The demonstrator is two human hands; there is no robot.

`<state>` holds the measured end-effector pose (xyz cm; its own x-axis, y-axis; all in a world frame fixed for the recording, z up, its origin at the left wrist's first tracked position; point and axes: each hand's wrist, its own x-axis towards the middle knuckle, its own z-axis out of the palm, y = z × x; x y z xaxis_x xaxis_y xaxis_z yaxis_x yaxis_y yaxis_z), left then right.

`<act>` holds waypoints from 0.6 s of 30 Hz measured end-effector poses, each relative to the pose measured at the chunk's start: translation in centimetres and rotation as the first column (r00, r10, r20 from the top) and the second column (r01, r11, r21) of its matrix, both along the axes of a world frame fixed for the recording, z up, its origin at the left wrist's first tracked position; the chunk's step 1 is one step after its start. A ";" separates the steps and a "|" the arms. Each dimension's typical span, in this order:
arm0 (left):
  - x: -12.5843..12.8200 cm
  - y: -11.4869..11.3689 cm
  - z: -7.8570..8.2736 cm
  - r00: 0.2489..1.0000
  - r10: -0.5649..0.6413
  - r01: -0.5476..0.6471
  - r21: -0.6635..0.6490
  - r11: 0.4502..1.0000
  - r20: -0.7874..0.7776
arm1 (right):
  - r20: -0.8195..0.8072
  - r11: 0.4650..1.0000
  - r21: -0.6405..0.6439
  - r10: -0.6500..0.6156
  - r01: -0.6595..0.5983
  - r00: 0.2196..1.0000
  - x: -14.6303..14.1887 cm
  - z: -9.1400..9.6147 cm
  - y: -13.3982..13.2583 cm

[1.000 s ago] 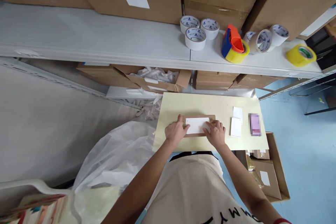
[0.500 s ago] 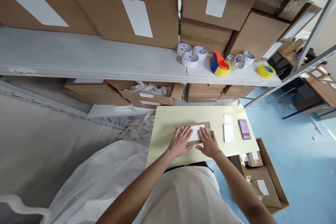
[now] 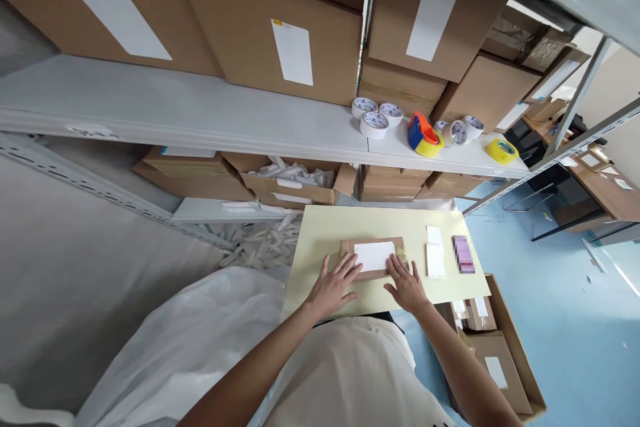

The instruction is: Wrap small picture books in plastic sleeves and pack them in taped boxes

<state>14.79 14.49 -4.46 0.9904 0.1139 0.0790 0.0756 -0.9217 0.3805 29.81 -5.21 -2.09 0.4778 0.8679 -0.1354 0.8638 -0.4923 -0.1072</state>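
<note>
A small cardboard box (image 3: 371,242) lies flat on the pale yellow tabletop (image 3: 320,227), with a white label (image 3: 374,257) on its upper face. My left hand (image 3: 331,285) is open, its fingertips at the left end of the label. At the label's right end rests my right hand (image 3: 407,285), also open, with fingers stretched over the box's near right part. Clear tape shines on the box's right end. To the right on the tabletop lie white label sheets (image 3: 435,260) and a pixelated purple item (image 3: 464,254).
Behind the table a grey shelf (image 3: 240,107) bears large cartons (image 3: 320,7), white tape rolls (image 3: 374,125), a tape dispenser (image 3: 423,135) and a yellow tape roll (image 3: 501,151). An open carton with small boxes (image 3: 517,353) stands at the lower right. White sheeting (image 3: 190,340) is at left.
Both hands have drawn slightly apart and toward me, uncovering more of the white label. The camera view has shifted a little.
</note>
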 end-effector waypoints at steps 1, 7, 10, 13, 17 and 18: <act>0.1 0.0 0.1 1.000 0.012 -0.012 -0.022 1.000 0.009 | -0.011 1.000 0.012 0.005 -0.004 1.000 0.5 0.4 0.0; 2.7 -0.8 1.9 0.984 0.173 -0.169 -0.092 0.981 0.034 | -0.084 0.998 0.069 0.022 -0.016 0.996 3.2 2.3 3.2; 3.8 -0.8 2.2 0.970 0.243 -0.239 -0.103 0.965 0.024 | -0.111 0.999 0.001 -0.046 0.046 0.993 3.2 1.1 3.9; 3.9 -0.4 1.3 0.951 0.306 -0.300 -0.127 0.945 0.032 | -0.119 0.988 0.001 -0.151 0.153 0.981 2.5 -1.1 3.0; 3.4 -0.7 -1.0 0.859 0.511 -0.488 -0.250 0.836 0.031 | -0.178 0.943 0.141 -0.274 0.300 0.945 1.9 -3.4 0.9; 3.3 -1.0 -1.6 0.838 0.545 -0.511 -0.314 0.800 0.027 | -0.204 0.932 0.177 -0.279 0.315 0.938 1.8 -3.7 0.5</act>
